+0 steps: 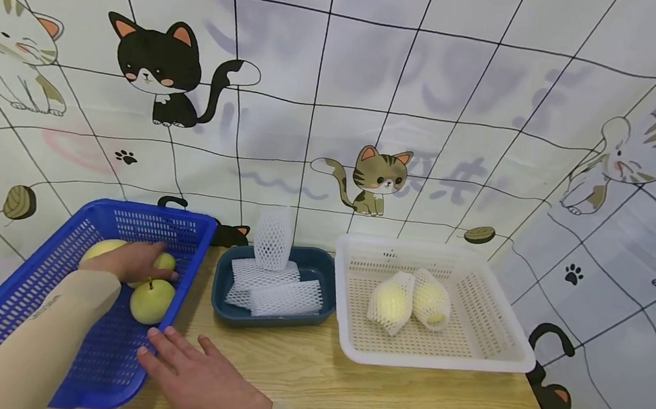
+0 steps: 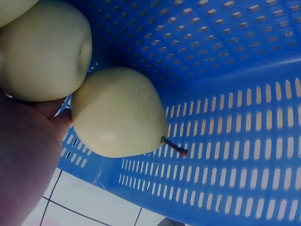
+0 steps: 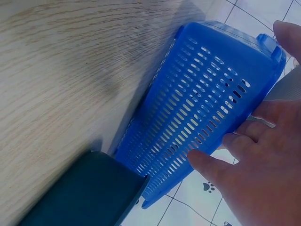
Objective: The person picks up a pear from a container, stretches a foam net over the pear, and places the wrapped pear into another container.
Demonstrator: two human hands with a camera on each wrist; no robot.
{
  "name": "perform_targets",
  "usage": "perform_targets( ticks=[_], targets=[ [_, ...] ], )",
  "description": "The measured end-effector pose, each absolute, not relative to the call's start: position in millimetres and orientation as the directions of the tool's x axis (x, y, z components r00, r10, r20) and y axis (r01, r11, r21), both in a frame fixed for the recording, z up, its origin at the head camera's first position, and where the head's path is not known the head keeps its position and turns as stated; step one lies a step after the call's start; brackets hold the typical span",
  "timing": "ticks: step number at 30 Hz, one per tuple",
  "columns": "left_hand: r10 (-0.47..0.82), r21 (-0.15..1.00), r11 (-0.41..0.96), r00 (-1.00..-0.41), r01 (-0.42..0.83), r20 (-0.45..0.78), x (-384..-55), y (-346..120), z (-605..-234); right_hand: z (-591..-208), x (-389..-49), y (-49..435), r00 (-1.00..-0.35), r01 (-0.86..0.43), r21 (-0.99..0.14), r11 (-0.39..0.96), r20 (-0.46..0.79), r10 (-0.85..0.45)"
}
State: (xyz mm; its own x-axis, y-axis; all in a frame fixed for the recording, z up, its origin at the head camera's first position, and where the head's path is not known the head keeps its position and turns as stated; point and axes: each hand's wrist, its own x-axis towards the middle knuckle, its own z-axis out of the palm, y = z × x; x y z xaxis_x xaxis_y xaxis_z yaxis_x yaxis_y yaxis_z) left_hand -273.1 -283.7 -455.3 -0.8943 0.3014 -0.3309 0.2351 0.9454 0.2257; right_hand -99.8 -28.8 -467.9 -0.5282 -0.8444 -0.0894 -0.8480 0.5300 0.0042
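My left hand [image 1: 130,261] is down in the blue basket [image 1: 80,365] among several pale yellow-green pears. Its fingers and thumb lie either side of a pear [image 1: 165,261] whose stem points right; part of the grip is hidden. In the left wrist view a fingertip touches the stemmed pear [image 2: 117,113], and another pear [image 2: 44,52] sits against it. Nearer me in the basket lies a pear [image 1: 151,302] with its stem up. My right hand [image 1: 210,383] is spread beside the basket's right side, fingertips at the rim in the right wrist view.
A dark teal tray [image 1: 272,323] holds several white foam net sleeves [image 1: 287,298], one standing upright [image 1: 273,239]. To its right, a white basket [image 1: 437,362] contains two net-wrapped pears [image 1: 392,303]. All stand on a wooden table [image 1: 402,408] against a cat-patterned backdrop [image 1: 285,44].
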Motion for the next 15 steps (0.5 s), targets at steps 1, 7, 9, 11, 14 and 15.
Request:
perform_targets(
  ticks=[1,7,9,11,14,15],
  targets=[
    [0.305,0.213,0.946,-0.894,0.245,-0.328,-272.3,-284.1,-455.7,-467.7,-99.7,-28.8,-0.528,-0.848,0.006,0.530,-0.088,-0.845],
    [0.362,0.192,0.927,-0.901,0.322,-0.239,-271.2,-287.6,-463.7,-466.6,-99.4,-29.7,-0.530,-0.847,0.013,0.531,-0.099,-0.842],
    [0.388,0.192,0.915,-0.905,0.356,-0.172,-271.9,-288.1,-467.7,-466.8,-99.4,-30.1,-0.530,-0.847,0.016,0.531,-0.100,-0.842],
    [0.404,0.200,0.903,-0.910,0.381,-0.091,-272.1,-288.2,-469.0,-467.3,-99.1,-30.5,-0.529,-0.848,0.023,0.529,-0.095,-0.843],
    [0.404,0.237,0.887,-0.915,0.396,0.019,-271.4,-287.7,-465.1,-468.1,-98.7,-30.7,-0.529,-0.848,0.035,0.528,-0.083,-0.844],
    [0.398,0.250,0.883,-0.916,0.397,0.048,-270.7,-287.6,-462.3,-468.3,-98.6,-30.8,-0.531,-0.848,0.039,0.529,-0.080,-0.844]
  ],
)
